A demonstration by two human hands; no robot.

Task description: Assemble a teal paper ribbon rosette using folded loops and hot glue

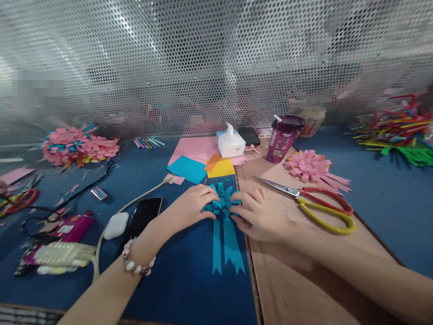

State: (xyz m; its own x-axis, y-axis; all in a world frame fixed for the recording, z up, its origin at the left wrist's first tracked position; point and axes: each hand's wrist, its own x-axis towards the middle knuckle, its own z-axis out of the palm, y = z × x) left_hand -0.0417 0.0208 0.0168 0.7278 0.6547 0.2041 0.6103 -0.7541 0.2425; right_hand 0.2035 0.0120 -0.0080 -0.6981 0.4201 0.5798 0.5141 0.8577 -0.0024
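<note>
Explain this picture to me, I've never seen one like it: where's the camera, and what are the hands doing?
There is no machine here: a person works with bare hands. One camera worn on the head looks down, so the arms reach in from the bottom. The left hand and right hand hold a teal paper flower between them, its ribbon tails trailing toward the viewer. It lies on a blue table beside a wooden board. To the right are scissors, a pink paper flower and a purple cup; to the left, a black phone.
</note>
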